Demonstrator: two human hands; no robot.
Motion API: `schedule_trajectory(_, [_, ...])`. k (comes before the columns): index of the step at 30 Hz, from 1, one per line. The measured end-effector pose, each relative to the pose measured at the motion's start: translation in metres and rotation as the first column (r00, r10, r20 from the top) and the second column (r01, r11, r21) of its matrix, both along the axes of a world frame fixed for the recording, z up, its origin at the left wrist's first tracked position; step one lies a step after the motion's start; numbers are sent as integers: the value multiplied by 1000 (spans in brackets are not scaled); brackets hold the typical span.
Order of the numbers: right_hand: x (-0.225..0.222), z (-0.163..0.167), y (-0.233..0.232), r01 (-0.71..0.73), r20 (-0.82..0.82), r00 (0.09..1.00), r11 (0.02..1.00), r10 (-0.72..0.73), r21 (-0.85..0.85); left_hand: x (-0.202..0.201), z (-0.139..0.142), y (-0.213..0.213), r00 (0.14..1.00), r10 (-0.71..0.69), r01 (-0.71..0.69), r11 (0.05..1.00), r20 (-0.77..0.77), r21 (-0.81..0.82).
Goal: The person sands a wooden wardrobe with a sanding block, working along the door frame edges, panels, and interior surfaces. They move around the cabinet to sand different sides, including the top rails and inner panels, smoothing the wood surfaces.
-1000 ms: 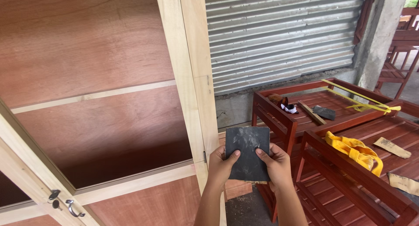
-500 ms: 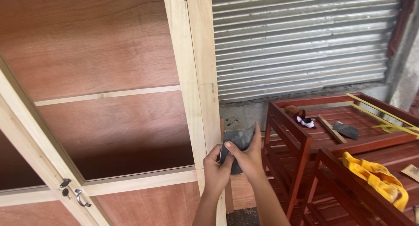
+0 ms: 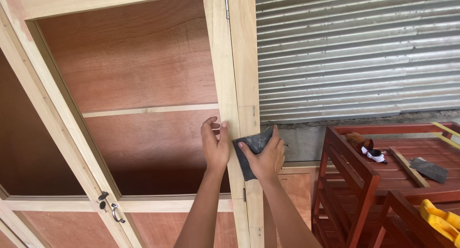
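A pale wooden cabinet frame post (image 3: pixel 232 75) runs upright through the middle of the view. My right hand (image 3: pixel 266 157) presses a dark sheet of sandpaper (image 3: pixel 250 147) against the post's front edge. My left hand (image 3: pixel 214 142) lies flat on the left side of the same post, fingers together, holding nothing. Reddish plywood back panels (image 3: pixel 139 71) and a light shelf rail (image 3: pixel 148 110) show inside the open cabinet. The lower end of the sandpaper wraps under my right palm.
An open cabinet door frame (image 3: pixel 57 128) with a metal latch and keys (image 3: pixel 110 207) leans at the left. A red slatted wooden rack (image 3: pixel 364 181) stands at the right with a scraper (image 3: pixel 429 169), a wood strip (image 3: pixel 407 165) and a yellow item (image 3: pixel 441 221). Corrugated metal shutter (image 3: pixel 359 51) behind.
My hands rose from holding the sandpaper flat in front of me to the post. The right hand now presses the sheet on the wood, the left let go and rests on the post.
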State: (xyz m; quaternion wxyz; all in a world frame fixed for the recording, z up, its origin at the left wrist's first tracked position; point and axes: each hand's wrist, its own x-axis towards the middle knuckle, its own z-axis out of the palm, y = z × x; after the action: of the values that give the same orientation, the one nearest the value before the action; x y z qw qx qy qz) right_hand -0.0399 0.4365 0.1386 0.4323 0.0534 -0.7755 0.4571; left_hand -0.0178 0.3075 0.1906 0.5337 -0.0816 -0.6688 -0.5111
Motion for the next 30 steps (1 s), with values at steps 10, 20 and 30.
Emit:
schedule_trajectory(10, [-33, 36, -2, 31, -183, 983, 999, -29, 11, -67, -23, -13, 996, -67, 72, 994, 60, -86])
schedule_trajectory(20, [-37, 137, -7, -2, -442, 897, 1000, 15, 30, -69, -31, -11, 991, -135, 136, 990, 17, -45])
schedule_trajectory(30, [-8, -36, 2, -21, -163, 986, 997, 33, 74, -63, -28, -4, 985, -169, 169, 985, 46, 19])
